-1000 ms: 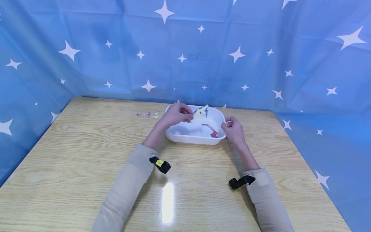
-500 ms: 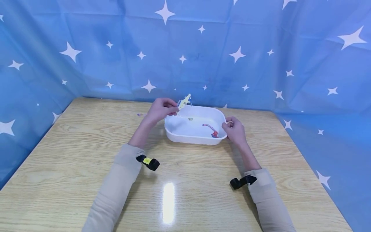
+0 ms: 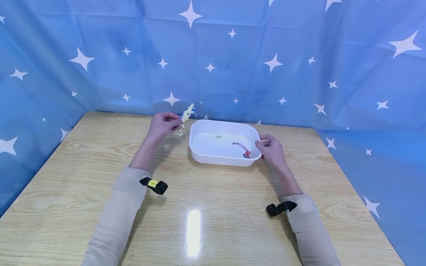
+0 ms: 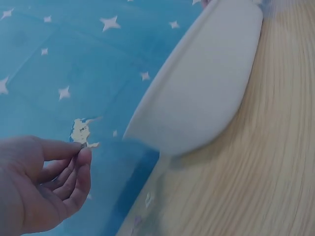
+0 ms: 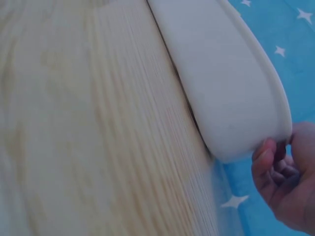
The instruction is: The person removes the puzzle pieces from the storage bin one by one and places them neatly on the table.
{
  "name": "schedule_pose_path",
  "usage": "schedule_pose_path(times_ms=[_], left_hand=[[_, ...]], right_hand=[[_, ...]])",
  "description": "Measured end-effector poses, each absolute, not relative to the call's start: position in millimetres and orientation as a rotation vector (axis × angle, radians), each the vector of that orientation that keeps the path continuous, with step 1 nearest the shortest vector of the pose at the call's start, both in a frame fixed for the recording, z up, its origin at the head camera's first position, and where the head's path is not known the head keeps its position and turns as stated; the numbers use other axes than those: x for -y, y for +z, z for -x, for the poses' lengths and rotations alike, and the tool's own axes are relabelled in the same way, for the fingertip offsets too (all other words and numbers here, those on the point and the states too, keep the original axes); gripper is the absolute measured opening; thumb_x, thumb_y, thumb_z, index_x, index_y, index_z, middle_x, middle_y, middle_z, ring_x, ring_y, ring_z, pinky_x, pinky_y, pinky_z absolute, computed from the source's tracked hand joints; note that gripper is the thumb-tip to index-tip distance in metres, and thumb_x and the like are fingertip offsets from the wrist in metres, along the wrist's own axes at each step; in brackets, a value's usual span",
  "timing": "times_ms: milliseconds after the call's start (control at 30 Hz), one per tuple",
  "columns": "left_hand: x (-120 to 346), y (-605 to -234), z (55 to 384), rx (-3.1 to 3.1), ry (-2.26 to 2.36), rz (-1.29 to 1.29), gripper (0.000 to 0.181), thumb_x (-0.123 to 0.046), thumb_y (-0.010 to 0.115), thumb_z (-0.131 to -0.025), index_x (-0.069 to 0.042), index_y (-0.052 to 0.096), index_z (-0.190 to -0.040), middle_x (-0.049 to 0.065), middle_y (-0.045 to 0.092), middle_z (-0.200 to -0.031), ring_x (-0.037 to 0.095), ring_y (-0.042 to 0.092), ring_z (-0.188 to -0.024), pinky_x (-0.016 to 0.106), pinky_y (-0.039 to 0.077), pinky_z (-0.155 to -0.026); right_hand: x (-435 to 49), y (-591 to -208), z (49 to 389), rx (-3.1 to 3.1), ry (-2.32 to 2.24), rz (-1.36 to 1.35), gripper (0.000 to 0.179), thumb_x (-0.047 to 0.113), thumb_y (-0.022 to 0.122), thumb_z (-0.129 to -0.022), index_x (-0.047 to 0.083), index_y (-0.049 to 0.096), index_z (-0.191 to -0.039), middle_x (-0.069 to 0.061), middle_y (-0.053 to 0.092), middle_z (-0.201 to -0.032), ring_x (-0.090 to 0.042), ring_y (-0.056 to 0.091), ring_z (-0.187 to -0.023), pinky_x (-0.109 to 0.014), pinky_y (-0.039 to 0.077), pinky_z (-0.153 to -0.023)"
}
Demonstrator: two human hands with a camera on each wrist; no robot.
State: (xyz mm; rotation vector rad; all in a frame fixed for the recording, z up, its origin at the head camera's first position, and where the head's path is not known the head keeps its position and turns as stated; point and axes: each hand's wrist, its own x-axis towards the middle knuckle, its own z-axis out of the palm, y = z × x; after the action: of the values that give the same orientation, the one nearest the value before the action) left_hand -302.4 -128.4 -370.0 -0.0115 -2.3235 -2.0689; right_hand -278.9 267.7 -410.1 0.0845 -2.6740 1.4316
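Observation:
In the head view my left hand (image 3: 161, 125) pinches a small flat pale-yellow and blue piece (image 3: 188, 112), which it holds up left of the white plastic basin (image 3: 219, 160). The left wrist view has the same piece (image 4: 80, 132) at the tips of the thumb and fingers; its exact kind is unclear. My right hand (image 3: 272, 150) grips the basin's right rim, thumb on one side and fingers on the other, as the right wrist view confirms. Inside the basin lie a red and blue trinket with a strap (image 3: 247, 153) and a tiny yellowish bit (image 3: 219, 136).
Below the left hand, a small pale piece (image 3: 180, 132) and a purplish one (image 4: 137, 222) lie on the wooden table (image 3: 229, 207). A blue star-patterned curtain (image 3: 233, 85) hangs directly behind the table's far edge.
My left hand has moved left with the yellow and blue piece, from over the basin to beside it. The yellowish bit in the basin has come into sight. My right hand stays on the rim.

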Motion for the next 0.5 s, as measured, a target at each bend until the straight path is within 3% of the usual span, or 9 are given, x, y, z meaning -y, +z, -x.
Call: schedule_pose_path(times_ms=[333,500], left_hand=[[174.5,-381.7,294.6,2.38,-1.912,-0.313,0.032,-0.01,0.067,-0.096,0.008,0.065,-0.122,0.018,0.068,-0.109,0.012,0.067,-0.082,0.035,0.055,-0.092],[193.1,-392.9,291.2,2.482,-1.731,-0.405,0.03,-0.013,0.068,-0.095,0.006,0.068,-0.118,0.013,0.073,-0.097,0.009,0.066,-0.074,0.025,0.056,-0.075]], right_hand=[[-265.7,-408.0,276.4,2.68,1.448,-0.112,0.037,0.022,0.061,-0.1,-0.006,0.057,-0.125,-0.02,0.06,-0.077,-0.015,0.052,-0.049,-0.026,0.046,-0.046],[-265.7,-407.2,275.9,2.688,1.456,-0.11,0.038,0.021,0.06,-0.1,-0.006,0.056,-0.125,-0.022,0.059,-0.078,-0.013,0.051,-0.049,-0.027,0.046,-0.046]])
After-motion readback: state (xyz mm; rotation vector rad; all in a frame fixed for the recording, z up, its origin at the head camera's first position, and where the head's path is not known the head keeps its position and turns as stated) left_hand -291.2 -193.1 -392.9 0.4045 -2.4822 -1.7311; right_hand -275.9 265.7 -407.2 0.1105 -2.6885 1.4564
